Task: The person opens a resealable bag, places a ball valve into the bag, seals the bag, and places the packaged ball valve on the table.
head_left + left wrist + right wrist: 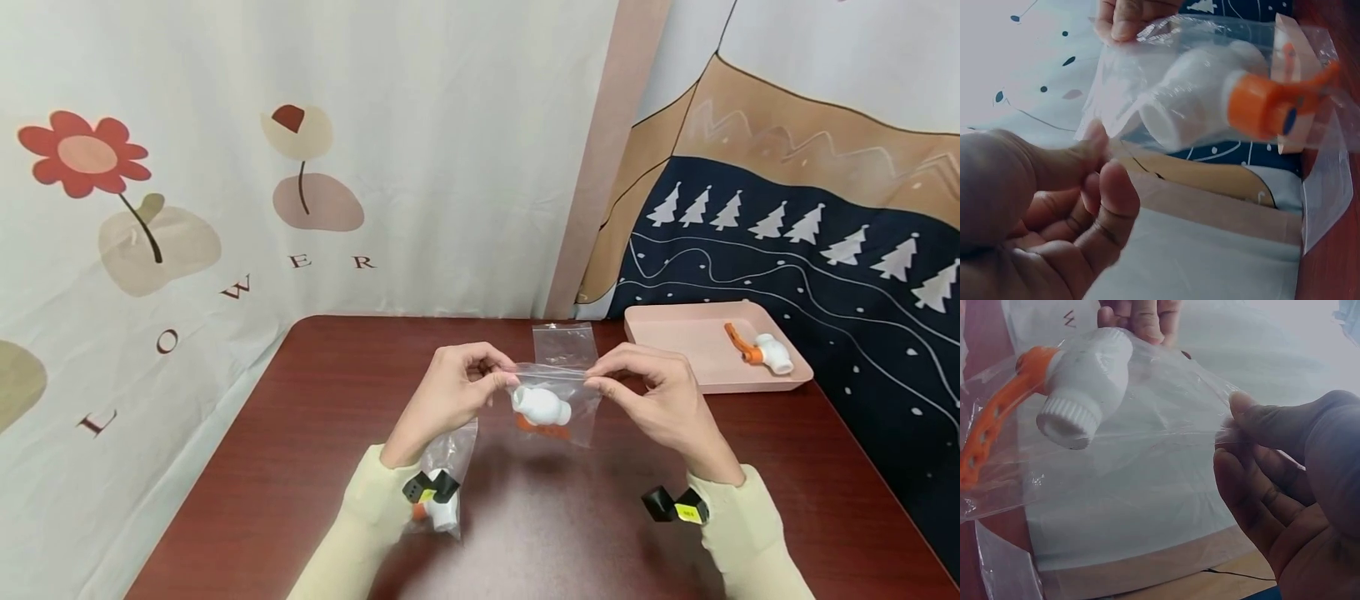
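Left hand [450,398] and right hand [662,402] pinch opposite top corners of zip bag [583,421] (white valve [542,406] inside); best keep edge taut.

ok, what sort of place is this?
Likely an improvised packing spot in a curtained-off corner: printed curtains hang behind a red-brown table, a pink tray holds an orange-handled ball valve, and a second ball valve sits in a clear zip-lock bag.

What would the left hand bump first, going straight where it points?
Probably the right hand, across the clear rectangular plastic zip bag that the left hand pinches, though depth is unclear.
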A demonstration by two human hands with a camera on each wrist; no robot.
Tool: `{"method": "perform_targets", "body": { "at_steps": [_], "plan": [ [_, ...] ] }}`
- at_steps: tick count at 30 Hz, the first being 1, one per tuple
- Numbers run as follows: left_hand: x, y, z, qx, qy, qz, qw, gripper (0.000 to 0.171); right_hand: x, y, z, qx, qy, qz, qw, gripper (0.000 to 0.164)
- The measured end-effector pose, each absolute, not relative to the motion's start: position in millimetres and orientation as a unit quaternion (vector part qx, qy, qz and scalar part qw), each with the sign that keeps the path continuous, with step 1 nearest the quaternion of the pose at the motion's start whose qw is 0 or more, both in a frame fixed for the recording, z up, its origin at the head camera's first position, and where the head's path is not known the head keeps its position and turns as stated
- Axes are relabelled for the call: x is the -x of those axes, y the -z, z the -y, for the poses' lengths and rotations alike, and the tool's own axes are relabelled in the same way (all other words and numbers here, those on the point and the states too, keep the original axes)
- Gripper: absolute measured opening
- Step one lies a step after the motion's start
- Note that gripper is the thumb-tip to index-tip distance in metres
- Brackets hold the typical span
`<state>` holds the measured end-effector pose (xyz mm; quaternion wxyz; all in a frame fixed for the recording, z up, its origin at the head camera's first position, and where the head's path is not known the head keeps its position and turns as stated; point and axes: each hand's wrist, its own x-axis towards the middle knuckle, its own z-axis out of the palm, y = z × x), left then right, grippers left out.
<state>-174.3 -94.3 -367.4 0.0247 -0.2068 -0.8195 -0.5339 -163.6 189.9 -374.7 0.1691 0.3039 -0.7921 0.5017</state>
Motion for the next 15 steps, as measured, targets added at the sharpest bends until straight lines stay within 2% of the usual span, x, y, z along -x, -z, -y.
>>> {"method": "perform_targets", "body": {
  "at_steps": [3,7,15],
  "plan": [
    [173.8,367.7,93.8,0.174,0.544,0.821,0.005,0.004,163.8,375.8,-189.6,-0.301,-0.501,0.795,0.165,0.027],
    [173.6,368.7,92.9,0.161,0.563,0.81,0.005,0.005,163.9,376.3,-190.1,-0.293,-0.504,0.796,0.16,0.026],
    [175.4,374.4,89.6,0.21,0.578,0.785,0.068,0.009,166.6,380.2,-193.2,-0.283,-0.506,0.802,0.141,0.022]
  ]
}}
